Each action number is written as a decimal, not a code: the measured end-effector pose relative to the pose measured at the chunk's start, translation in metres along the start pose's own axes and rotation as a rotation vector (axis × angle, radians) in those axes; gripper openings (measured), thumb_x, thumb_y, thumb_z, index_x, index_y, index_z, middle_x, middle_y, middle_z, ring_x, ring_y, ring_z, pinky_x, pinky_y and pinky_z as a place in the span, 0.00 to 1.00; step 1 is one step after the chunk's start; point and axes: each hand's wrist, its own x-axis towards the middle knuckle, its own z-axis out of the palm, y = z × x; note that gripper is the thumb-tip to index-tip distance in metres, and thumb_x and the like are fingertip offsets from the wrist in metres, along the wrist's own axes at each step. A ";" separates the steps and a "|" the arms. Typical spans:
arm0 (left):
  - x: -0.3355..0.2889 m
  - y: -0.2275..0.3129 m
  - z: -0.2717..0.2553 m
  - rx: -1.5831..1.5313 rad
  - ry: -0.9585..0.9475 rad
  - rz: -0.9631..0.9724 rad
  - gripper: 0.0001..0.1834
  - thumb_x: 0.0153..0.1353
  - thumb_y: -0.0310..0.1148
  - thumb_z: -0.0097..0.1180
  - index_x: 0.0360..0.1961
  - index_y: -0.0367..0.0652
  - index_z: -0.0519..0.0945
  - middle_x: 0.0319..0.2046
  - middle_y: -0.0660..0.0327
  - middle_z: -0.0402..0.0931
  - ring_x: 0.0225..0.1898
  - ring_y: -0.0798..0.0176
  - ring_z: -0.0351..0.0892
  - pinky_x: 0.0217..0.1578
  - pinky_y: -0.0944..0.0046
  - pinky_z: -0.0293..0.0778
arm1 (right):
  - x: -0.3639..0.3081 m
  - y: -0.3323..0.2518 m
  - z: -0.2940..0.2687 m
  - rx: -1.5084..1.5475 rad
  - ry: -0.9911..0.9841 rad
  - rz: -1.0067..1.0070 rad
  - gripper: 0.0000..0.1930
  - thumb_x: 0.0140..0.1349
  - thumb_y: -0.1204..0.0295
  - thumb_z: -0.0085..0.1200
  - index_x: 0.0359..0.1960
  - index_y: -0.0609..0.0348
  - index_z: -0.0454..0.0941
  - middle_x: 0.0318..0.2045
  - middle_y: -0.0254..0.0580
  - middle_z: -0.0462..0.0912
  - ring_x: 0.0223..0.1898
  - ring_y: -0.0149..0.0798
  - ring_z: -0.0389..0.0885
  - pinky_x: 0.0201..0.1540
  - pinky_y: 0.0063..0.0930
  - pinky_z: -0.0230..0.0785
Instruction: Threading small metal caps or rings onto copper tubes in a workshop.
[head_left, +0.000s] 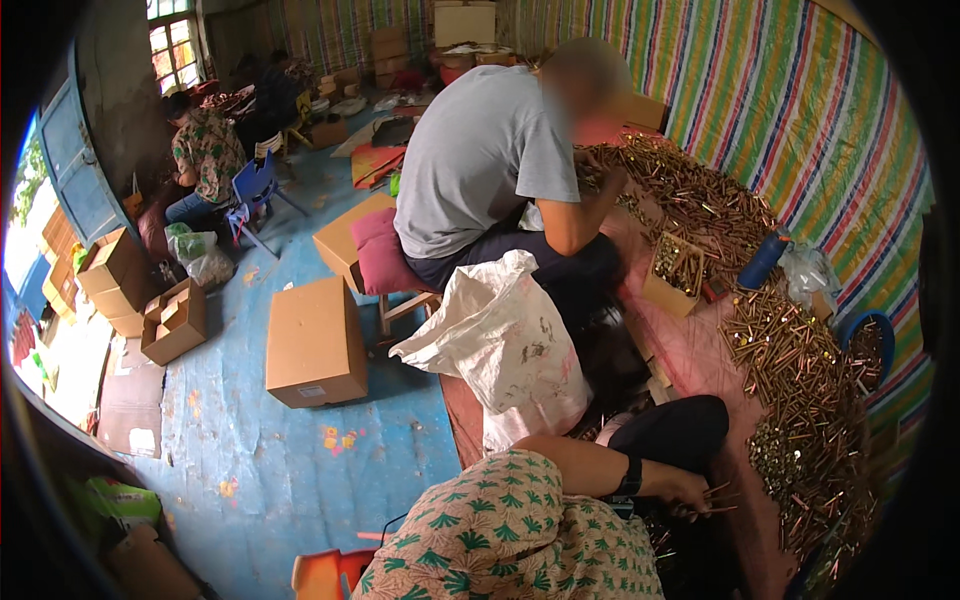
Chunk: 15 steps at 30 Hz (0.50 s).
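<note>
My left hand (686,490), below a black wristband (631,476), reaches in from a patterned sleeve at the lower middle. Its fingers are closed on several thin copper-coloured metal rods (722,498), whose ends stick out to the right. To the right of the hand lies a long heap of similar brass and copper-coloured rods (790,400), with small round metal pieces (772,450) along its near side. The heap rests on a reddish sheet (700,365). My right hand does not show.
A co-worker in a grey shirt (480,150) sits ahead, hands at the heap. Between us stands a white sack (515,350). Nearby are a cardboard box (315,340), an open box of metal parts (672,275), a blue spool (765,260) and a blue basin (866,345).
</note>
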 end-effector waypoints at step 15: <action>0.008 0.001 -0.002 -0.005 -0.006 -0.017 0.07 0.62 0.31 0.53 0.36 0.39 0.76 0.22 0.57 0.76 0.16 0.69 0.68 0.15 0.69 0.63 | 0.003 0.027 0.037 -0.332 0.087 -0.170 0.36 0.65 0.46 0.36 0.64 0.64 0.58 0.63 0.55 0.61 0.65 0.52 0.57 0.66 0.42 0.49</action>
